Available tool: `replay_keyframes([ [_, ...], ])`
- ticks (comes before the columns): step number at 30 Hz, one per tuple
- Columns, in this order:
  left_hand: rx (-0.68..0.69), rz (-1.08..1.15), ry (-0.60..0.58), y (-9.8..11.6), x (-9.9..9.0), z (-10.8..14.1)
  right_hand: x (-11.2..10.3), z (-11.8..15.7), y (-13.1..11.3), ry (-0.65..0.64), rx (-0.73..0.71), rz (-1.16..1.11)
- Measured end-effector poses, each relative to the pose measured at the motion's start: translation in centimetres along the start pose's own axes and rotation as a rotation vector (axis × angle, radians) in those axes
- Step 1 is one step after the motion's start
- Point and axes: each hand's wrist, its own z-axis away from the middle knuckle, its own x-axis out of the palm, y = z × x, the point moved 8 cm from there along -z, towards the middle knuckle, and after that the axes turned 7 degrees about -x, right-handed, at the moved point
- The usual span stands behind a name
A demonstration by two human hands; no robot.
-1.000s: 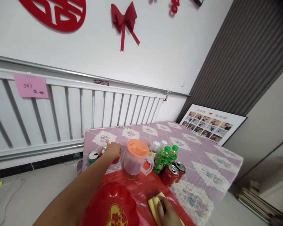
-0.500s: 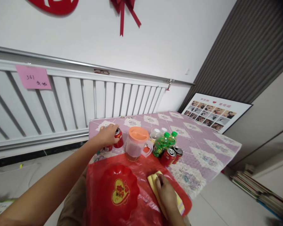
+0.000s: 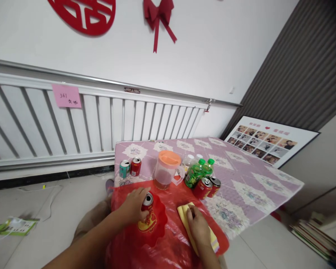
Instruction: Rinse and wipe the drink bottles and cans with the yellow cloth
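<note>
My left hand (image 3: 134,205) is wrapped round a red drink can (image 3: 148,202), which it holds upright over the red scalloped tray (image 3: 156,239) with a gold heart print; whether the can touches the tray I cannot tell. On the red plastic sheet to the right, my right hand (image 3: 197,226) is closed on a folded yellow cloth (image 3: 186,215). Behind the tray stands a clear plastic pitcher (image 3: 164,173) with an orange lid and some liquid at the bottom. A teal can (image 3: 124,169) and another red can (image 3: 136,166) stand side by side at the table's left.
Right of the pitcher, green-capped bottles (image 3: 194,175), white-capped bottles (image 3: 188,160) and two more red cans (image 3: 203,188) are grouped closely. A patterned tablecloth (image 3: 240,186) covers the table. A radiator (image 3: 151,119) runs behind; a photo board (image 3: 268,140) leans at the back right.
My left hand has brought a red can from the table's back left to above the tray, uncovering the teal can. My right hand stays on the cloth. The view has shifted slightly.
</note>
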Motion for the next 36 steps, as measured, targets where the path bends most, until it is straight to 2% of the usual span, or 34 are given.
replay_keyframes([
  [5, -0.018, 0.103, 0.087, -0.6, 1.7, 0.6, -0.2, 0.0, 0.0, 0.012, -0.008, -0.026],
  [8, -0.021, 0.306, 0.145, -1.1, 2.4, 1.0, -0.1, 0.0, 0.1, 0.009, -0.002, -0.042],
  [12, -0.146, 0.527, 0.239, -2.9, 3.7, 1.3, 0.0, -0.1, 0.4, -0.005, 0.002, -0.076],
  [14, -0.17, 0.557, 0.264, -3.4, 4.0, 1.3, 0.0, -0.1, 0.5, -0.007, 0.001, -0.104],
  [18, -0.158, 0.542, 0.334, -4.1, 3.6, 1.2, -0.5, -0.1, 0.2, 0.011, 0.004, -0.18],
  [21, -0.155, 0.533, 0.323, -4.7, 4.0, 1.1, -1.4, -0.6, -0.4, 0.014, 0.006, -0.262],
  [24, -0.149, 0.526, 0.328, -5.3, 4.8, 0.9, -2.8, -1.9, -1.1, 0.042, 0.01, -0.348],
  [27, -0.131, 0.522, 0.355, -5.6, 5.2, 0.8, -4.6, -3.9, -2.0, 0.124, 0.036, -0.434],
  [29, -0.119, 0.514, 0.362, -5.5, 5.4, 0.7, -5.0, -5.4, -3.0, 0.142, 0.062, -0.51],
  [32, -0.103, 0.504, 0.367, -5.5, 5.5, 0.6, -4.3, -7.6, -5.0, 0.123, 0.109, -0.634],
  [36, -0.104, 0.49, 0.348, -5.8, 5.8, 0.4, -2.2, -10.0, -7.5, 0.108, 0.133, -0.787],
])
